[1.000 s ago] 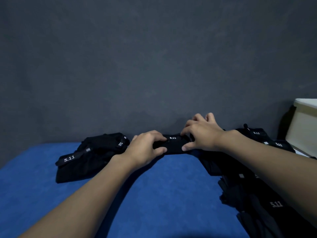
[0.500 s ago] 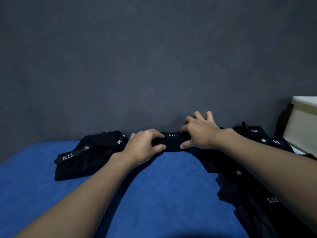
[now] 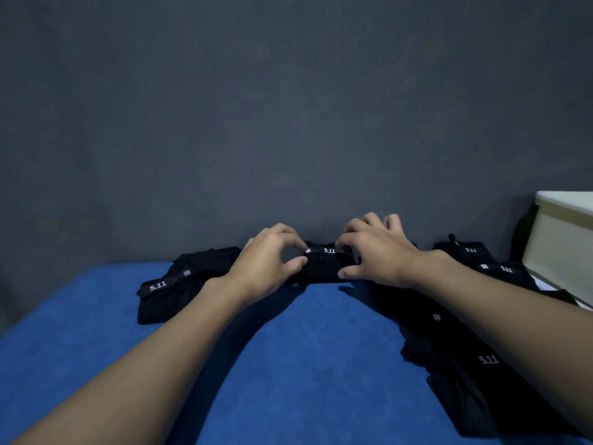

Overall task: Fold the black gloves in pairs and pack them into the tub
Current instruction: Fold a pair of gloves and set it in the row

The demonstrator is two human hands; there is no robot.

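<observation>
Gripping the bunched black glove (image 3: pixel 324 268), labelled 5.11, are left hand (image 3: pixel 266 262) and right hand (image 3: pixel 376 255).

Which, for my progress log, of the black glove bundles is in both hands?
The middle bundle: the left hand and right hand pinch its ends. The left bundle and the right pile are in neither hand.

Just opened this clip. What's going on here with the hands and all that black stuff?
A person is folding black gloves on a blue surface. The left hand and right hand both pinch a small glove bundle at the far edge. A glove pile lies to its left, and loose gloves are heaped on the right. Only a corner of the pale tub shows; its inside is hidden.
</observation>
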